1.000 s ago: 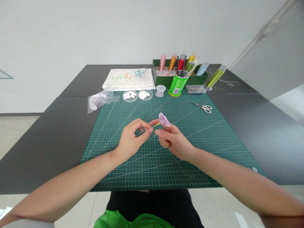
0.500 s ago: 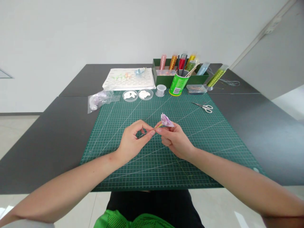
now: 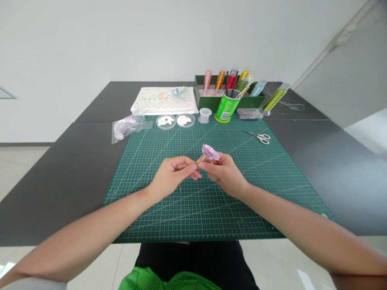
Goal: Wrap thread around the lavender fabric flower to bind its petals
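Above the green cutting mat (image 3: 145, 165) I hold a small pale purple artificial flower (image 3: 211, 152) with a thin yellow-green stem. My right hand (image 3: 225, 171) pinches the stem just under the petals. The thumb and fingers of my left hand (image 3: 173, 173) are closed on the lower end of the same stem, close to the right fingertips. A fine wire or thread hangs below the left hand, too thin to make out well. Scissors with white handles (image 3: 263, 139) lie on the mat to the right, apart from both hands.
Along the back stand two shallow dishes of white pieces (image 3: 165, 121), clear spools (image 3: 204, 115), a green can of sticks (image 3: 226, 108), a flat clear case (image 3: 250, 114) and a dark green box (image 3: 211, 104) with coloured tubes. A plastic bag (image 3: 127, 127) and stacked white sheets (image 3: 165, 105) are at left.
The flower has turned and shifted slightly left. My left fingers have moved from a looped pinch to a flatter one, with the fingers extending beneath the stem. Other things stay put.
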The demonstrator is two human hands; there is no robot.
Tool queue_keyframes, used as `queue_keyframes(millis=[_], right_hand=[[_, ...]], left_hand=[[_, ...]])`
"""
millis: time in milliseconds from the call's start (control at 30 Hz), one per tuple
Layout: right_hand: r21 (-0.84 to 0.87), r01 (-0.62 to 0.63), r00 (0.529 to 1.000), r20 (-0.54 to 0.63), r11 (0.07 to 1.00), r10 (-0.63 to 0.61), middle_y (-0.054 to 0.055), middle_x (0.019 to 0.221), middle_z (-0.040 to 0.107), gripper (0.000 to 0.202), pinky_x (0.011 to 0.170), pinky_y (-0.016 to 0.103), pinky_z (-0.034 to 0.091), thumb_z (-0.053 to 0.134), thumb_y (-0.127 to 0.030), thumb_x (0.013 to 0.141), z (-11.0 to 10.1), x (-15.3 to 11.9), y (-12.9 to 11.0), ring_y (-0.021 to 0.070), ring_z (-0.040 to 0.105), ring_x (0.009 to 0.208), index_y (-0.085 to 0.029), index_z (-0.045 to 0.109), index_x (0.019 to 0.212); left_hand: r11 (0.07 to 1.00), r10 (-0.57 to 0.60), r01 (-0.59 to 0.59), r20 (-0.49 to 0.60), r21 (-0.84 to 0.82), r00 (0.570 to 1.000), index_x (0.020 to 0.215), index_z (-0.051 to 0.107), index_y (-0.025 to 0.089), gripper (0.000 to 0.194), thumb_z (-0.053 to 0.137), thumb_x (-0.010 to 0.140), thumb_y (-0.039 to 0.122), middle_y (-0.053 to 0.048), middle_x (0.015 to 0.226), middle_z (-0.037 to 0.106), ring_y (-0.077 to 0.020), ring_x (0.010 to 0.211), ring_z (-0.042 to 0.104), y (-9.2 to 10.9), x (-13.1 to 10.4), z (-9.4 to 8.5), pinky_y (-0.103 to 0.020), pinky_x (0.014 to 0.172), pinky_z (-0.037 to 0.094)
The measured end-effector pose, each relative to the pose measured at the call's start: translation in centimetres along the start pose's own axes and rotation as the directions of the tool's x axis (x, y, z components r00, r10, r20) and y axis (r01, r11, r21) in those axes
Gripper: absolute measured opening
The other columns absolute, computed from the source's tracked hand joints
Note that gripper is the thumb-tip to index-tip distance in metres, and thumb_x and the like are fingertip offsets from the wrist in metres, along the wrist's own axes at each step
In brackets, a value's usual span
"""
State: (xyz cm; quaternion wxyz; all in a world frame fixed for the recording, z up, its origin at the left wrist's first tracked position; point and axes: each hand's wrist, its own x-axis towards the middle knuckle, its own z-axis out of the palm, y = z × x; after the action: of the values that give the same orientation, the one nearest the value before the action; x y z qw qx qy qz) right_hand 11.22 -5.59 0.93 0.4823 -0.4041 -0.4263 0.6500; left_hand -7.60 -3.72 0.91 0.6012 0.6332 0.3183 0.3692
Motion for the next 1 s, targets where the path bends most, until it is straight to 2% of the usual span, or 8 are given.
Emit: queue_keyframes(millis=[233,400,500,567,633,733,867,1000], right_hand=[[0.032,-0.005,0.999,0.033,0.999,0.004,-0.012,0.048,0.033,0.021,0.04,0.023,0.011,0.087,-0.033,0.072,0.0,0.0,-0.1,0.0029,0.018,0.042,-0.017,0.074,0.077],[0.016,0.015,0.999,0.034,1.0,-0.015,-0.01,0.047,0.037,0.021,0.04,0.023,0.011,0.086,-0.036,0.073,-0.4,0.4,0.3,0.0037,0.019,0.042,-0.018,0.077,0.078],[-0.061,0.056,0.998,0.017,0.997,-0.055,-0.009,0.046,0.04,0.02,0.041,0.023,0.013,0.083,-0.038,0.076,-0.6,0.5,0.4,0.0047,0.021,0.043,-0.019,0.078,0.077],[-0.191,0.132,0.991,0.032,0.973,-0.129,-0.009,0.046,0.039,0.017,0.042,0.023,0.016,0.08,-0.035,0.08,-0.7,0.4,0.4,0.0053,0.023,0.043,-0.018,0.078,0.077],[-0.369,0.249,0.968,0.08,0.895,-0.236,-0.009,0.046,0.037,0.013,0.044,0.023,0.019,0.077,-0.029,0.083,-0.8,0.1,0.2,0.0057,0.026,0.044,-0.017,0.078,0.078],[-0.554,0.421,0.903,0.178,0.718,-0.392,-0.009,0.047,0.035,0.011,0.044,0.023,0.022,0.073,-0.023,0.087,-0.8,-0.7,-0.2,0.0058,0.028,0.045,-0.015,0.079,0.083],[-0.627,0.595,0.774,0.278,0.503,-0.569,-0.008,0.05,0.04,0.01,0.043,0.022,0.026,0.07,-0.018,0.091,-0.9,-1.4,-1.0,0.0056,0.032,0.045,-0.015,0.078,0.086],[-0.673,0.676,0.66,0.372,0.3,-0.653,-0.008,0.053,0.044,0.009,0.043,0.021,0.03,0.068,-0.014,0.092,-1.3,-1.6,-1.7,0.0055,0.035,0.045,-0.016,0.075,0.088]], left_hand=[[0.995,-0.029,0.032,0.04,-0.097,0.999,0.087,0.073,0.016,0.023,0.071,0.093,0.039,-0.004,0.076,0.079,-0.0156,0.072,0.076,0.0,0.1,0.0,-0.028,0.073,0.062],[0.999,0.013,-0.013,-0.009,-0.05,1.0,0.086,0.069,0.017,0.021,0.068,0.094,0.036,-0.001,0.072,0.078,-0.0138,0.069,0.074,0.3,-0.1,-0.1,-0.026,0.072,0.06],[0.999,0.051,-0.05,-0.048,0.01,0.998,0.085,0.068,0.017,0.02,0.065,0.095,0.034,0.0,0.07,0.076,-0.0131,0.068,0.072,0.6,-0.1,-0.1,-0.025,0.071,0.058],[0.997,0.069,-0.066,-0.066,0.04,0.995,0.086,0.067,0.017,0.019,0.063,0.096,0.033,0.0,0.069,0.076,-0.0129,0.067,0.072,0.7,0.0,-0.2,-0.024,0.07,0.058],[0.994,0.083,-0.076,-0.093,0.079,0.992,0.086,0.066,0.017,0.018,0.062,0.097,0.032,0.0,0.068,0.075,-0.0128,0.066,0.072,0.7,0.0,-0.3,-0.024,0.069,0.057],[0.98,0.105,-0.081,-0.128,0.181,0.986,0.085,0.065,0.017,0.018,0.061,0.096,0.031,0.001,0.067,0.075,-0.0125,0.064,0.071,0.8,0.1,-0.4,-0.023,0.067,0.056],[0.917,0.145,-0.077,-0.146,0.392,0.979,0.08,0.065,0.018,0.02,0.06,0.096,0.03,0.002,0.066,0.075,-0.012,0.061,0.069,1.1,0.1,-0.6,-0.023,0.063,0.052],[0.801,0.168,-0.077,-0.098,0.594,0.981,0.081,0.067,0.019,0.02,0.058,0.097,0.027,0.004,0.067,0.075,-0.0099,0.053,0.061,1.1,0.3,-0.9,-0.022,0.055,0.043]])
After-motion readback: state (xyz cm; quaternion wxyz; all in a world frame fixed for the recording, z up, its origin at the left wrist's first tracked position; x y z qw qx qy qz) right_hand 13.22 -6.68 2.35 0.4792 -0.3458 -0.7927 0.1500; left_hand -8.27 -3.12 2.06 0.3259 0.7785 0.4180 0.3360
